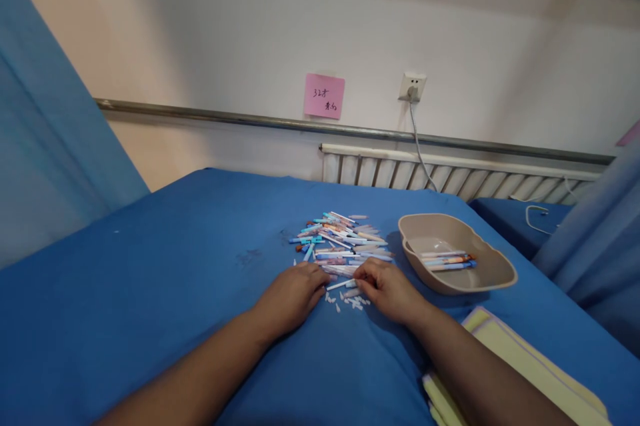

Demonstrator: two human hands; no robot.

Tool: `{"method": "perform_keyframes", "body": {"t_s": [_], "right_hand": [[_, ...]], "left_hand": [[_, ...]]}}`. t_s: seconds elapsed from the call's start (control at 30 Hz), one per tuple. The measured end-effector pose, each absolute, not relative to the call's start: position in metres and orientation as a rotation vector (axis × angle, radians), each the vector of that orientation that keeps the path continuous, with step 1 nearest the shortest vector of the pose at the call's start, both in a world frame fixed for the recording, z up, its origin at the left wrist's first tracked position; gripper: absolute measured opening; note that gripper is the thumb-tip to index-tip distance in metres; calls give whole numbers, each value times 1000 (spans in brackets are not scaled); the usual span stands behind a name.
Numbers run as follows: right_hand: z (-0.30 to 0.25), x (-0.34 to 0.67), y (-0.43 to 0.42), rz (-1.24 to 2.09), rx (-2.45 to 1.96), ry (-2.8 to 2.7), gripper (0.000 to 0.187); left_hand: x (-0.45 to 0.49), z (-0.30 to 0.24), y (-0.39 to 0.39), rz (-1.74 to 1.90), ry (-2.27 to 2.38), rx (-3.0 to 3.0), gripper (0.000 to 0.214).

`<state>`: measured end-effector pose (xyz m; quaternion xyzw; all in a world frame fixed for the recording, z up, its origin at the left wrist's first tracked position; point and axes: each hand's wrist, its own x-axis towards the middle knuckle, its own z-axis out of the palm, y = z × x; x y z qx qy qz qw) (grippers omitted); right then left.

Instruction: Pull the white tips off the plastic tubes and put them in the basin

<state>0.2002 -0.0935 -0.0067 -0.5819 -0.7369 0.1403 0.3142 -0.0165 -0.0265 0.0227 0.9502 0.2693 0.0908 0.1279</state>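
Observation:
A pile of slim pens (345, 239) in white, blue, pink and orange lies on the blue-covered surface. Near its front edge my right hand (390, 287) is closed, thumb and fingers pinched on the end of a thin white pen part (341, 285) with a pale blue end. My left hand (293, 296) rests at the left of that part, its fingers curled against the front of the pile; whatever they hold is hidden. Small white tip-like pieces (356, 303) lie scattered just below both hands.
To the right stands a beige plastic basin (487, 276) with several pens (450, 261) in it. A folded yellow cloth (530, 366) lies beneath my right forearm. Behind the surface are a white radiator (385, 169), a plugged-in cable (417, 139) and a pink note (324, 97).

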Motion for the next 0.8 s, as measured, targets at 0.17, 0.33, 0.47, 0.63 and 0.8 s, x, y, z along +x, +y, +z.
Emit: {"method": "perform_keyframes", "body": {"t_s": [0.17,0.33,0.47,0.63,0.8], "right_hand": [[-9,200,-90,355,-1535,-1850,13],[-13,205,-83,326,-1565,-1613,14],[-13,210,-82,357,-1579,-1502,14],[-15,213,-81,423,-1562,-1434,15],[-19,213,-80,423,-1545,-1439,15]], "left_hand": [[-9,18,-27,290,778,2790,19],[-1,16,-27,291,801,2830,14],[-1,17,-26,297,815,2847,14],[-4,20,-24,273,808,2830,15],[-5,20,-24,276,815,2809,16]]}}
